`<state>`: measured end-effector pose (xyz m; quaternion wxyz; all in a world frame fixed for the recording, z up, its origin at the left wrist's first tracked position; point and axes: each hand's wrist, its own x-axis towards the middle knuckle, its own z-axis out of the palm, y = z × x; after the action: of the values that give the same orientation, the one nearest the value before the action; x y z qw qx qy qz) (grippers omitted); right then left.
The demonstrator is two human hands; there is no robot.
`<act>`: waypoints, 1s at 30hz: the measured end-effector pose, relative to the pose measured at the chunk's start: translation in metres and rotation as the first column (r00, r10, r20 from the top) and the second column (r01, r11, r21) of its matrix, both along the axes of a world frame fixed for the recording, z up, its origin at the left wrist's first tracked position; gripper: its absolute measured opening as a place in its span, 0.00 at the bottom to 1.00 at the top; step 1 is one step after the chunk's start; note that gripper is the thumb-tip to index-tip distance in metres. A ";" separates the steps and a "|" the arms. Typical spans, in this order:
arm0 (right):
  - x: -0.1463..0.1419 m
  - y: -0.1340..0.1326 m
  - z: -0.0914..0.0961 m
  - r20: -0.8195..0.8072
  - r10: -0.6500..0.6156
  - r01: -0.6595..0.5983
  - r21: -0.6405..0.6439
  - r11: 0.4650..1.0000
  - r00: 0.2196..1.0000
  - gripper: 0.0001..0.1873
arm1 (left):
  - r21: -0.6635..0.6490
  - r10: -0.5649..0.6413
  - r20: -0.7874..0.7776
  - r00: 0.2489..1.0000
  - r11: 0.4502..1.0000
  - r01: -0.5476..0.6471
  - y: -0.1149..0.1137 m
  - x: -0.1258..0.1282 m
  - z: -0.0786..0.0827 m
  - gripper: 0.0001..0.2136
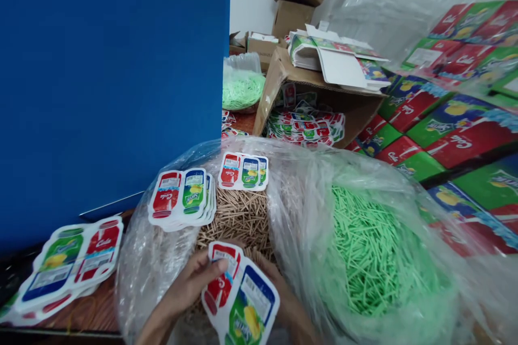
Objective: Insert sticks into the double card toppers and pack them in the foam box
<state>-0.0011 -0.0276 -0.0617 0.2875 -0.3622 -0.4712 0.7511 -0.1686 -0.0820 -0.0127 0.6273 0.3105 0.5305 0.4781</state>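
My left hand [194, 280] is closed on a flat printed double packet [240, 296], its thumb on the red Cola half beside a green and blue Sprite half. Behind that packet, my right hand [283, 291] is mostly covered; its fingers reach toward short brown sticks [238, 215] and what they hold, if anything, is hidden. The sticks fill a clear plastic bag [141, 264]. On the bag's left side lies a stack of matching packets [182, 199], and a smaller stack [243, 171] rests at the far edge of the sticks.
Green sticks [364, 253] fill another plastic bag on the right. More packets [73, 264] lie on the wooden table at left, by a blue panel [109, 81]. A cardboard box [269, 86] full of packets stands behind. Printed cartons [457, 124] are stacked at right.
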 end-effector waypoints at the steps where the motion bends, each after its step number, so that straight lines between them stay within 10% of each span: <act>1: 0.001 0.002 0.002 -0.003 0.004 -0.004 -0.013 1.000 1.000 0.16 | -0.045 0.048 0.010 0.999 0.998 -0.048 -0.004 -0.002 0.000 0.18; 11: 0.019 0.013 0.008 0.162 -0.087 -0.007 0.508 0.861 0.983 0.18 | -0.199 0.486 -0.020 0.874 0.854 -0.480 -0.027 -0.001 -0.005 0.17; 30: 0.031 0.007 0.008 0.208 -0.060 -0.052 0.495 0.867 0.976 0.17 | -0.360 0.539 0.165 0.826 0.813 -0.458 -0.007 0.009 0.003 0.17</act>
<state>0.0298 -0.0206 -0.0540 0.3196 -0.3566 -0.6763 0.5598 -0.1600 -0.0892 -0.0097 0.5826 -0.0066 0.5739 0.5755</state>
